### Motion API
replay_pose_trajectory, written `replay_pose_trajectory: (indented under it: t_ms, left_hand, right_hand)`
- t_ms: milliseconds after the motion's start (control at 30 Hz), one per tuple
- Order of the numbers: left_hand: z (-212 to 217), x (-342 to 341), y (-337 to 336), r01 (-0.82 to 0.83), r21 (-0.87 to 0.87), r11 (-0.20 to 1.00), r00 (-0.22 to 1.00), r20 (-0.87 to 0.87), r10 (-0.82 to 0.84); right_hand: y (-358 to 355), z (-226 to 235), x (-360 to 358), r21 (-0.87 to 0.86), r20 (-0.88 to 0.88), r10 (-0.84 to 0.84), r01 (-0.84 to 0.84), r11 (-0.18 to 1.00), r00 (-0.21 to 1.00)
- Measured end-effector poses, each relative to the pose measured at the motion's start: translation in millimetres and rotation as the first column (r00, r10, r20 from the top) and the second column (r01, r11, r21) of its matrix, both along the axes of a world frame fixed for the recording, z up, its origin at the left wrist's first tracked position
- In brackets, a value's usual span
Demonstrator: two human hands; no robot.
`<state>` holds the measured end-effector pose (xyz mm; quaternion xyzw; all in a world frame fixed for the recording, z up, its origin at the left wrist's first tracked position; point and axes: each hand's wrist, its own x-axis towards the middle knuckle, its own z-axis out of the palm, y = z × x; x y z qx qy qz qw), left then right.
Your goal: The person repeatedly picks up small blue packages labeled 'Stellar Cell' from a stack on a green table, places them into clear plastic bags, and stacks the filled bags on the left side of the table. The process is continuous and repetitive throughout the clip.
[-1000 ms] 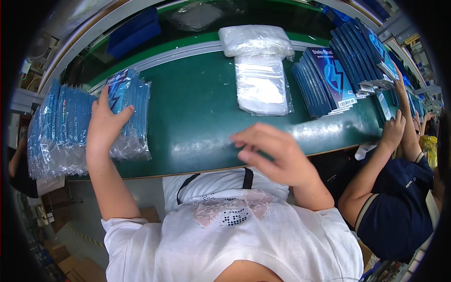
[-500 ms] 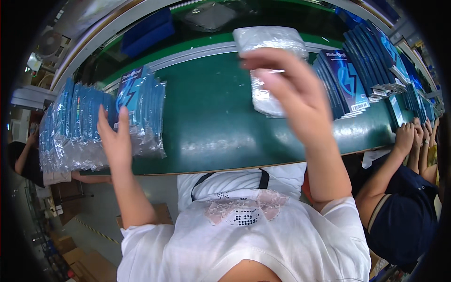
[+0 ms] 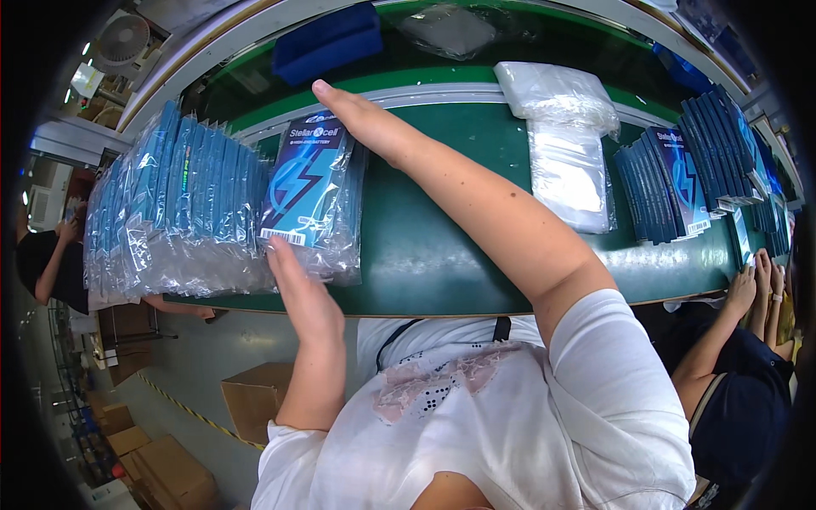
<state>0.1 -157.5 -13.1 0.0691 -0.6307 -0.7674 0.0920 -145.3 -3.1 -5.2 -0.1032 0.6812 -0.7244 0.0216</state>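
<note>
A flat blue box in a clear plastic bag [image 3: 306, 183] fronts a row of similar bagged boxes [image 3: 191, 183] at the left of the table. My left hand [image 3: 308, 297] is open at its near lower edge, fingers stretched, fingertips against or very close to the bag. Reaching across from the right, my right hand [image 3: 361, 119] lies flat and open along the box's far top edge. The box is between the two hands; firm contact cannot be made out. Loose bag ends crumple along the row's near side.
On the green table [image 3: 442, 221] lies a stack of clear plastic bags [image 3: 568, 170]. Blue boxes without visible bags [image 3: 650, 191] stand in rows at the right, where other people's hands [image 3: 752, 285] work. A blue bin [image 3: 327, 42] sits beyond the table's rail.
My right hand has swung left from over the plastic bags to the bagged boxes. My left hand has shifted from the row to the front box's lower edge. The view has turned left.
</note>
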Motion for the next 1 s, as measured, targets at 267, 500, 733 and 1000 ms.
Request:
replay_pose_trajectory:
  t_ms: [267, 500, 733, 1000]
  left_hand:
    - [-4.5, -19.8, 21.4, -0.145, 0.157, 0.977, 0.988, -0.02, 0.15]
    - [2.9, -16.0, -9.3, -0.119, 0.091, 0.989, 0.991, 0.076, 0.112]
    - [21.5, -56.1, -52.1, 0.179, 0.141, 0.974, 0.945, 0.251, -0.21]
    - [23.0, -87.0, -55.3, 0.529, 0.362, 0.768, 0.77, 0.175, -0.613]
  right_hand:
    - [-18.2, 3.7, -2.5, 0.373, -0.046, -0.301, 0.296, 0.88, 0.953]
    - [-15.2, -23.0, -7.9, 0.051, -0.123, -0.467, 0.476, 0.878, 0.876]
    - [-27.0, -10.9, 104.3, 0.06, 0.138, -0.493, 0.49, 0.87, 0.859]
    - [-59.6, -4.2, 116.4, 0.005, 0.238, -0.35, 0.359, 0.933, 0.906]
